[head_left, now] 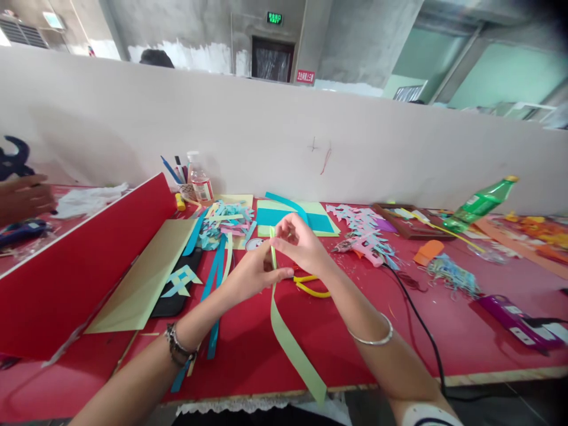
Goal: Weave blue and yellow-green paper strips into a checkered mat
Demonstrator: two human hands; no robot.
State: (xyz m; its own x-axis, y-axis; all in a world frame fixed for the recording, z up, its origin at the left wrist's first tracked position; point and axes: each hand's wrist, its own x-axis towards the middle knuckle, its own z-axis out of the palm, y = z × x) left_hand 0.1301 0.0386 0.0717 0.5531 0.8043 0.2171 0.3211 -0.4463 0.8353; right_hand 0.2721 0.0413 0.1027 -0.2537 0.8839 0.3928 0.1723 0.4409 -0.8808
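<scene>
Between my hands is a long pale green paper strip [290,343], its upper end narrow and folded, its lower end hanging in a curve toward the table's front edge. My left hand [251,272] grips the strip at mid-height, thumb stretched to the right. At the top, my right hand [297,239] pinches the folded end between thumb and fingers. Yellow-handled scissors [313,287] lie just behind and right of my hands, partly hidden. Blue paper strips [214,331] lie to the left. Beside them, a woven blue and pale green paper piece [181,280] rests on a black case.
A red board [89,266] stands on the left; beyond it a person's hand [24,198] holds a dark tool. Paper scraps [226,222] pile at the back. A pink glue gun [366,247], its cord running forward, a tilted green bottle [483,204] and a purple power strip [517,322] occupy the right.
</scene>
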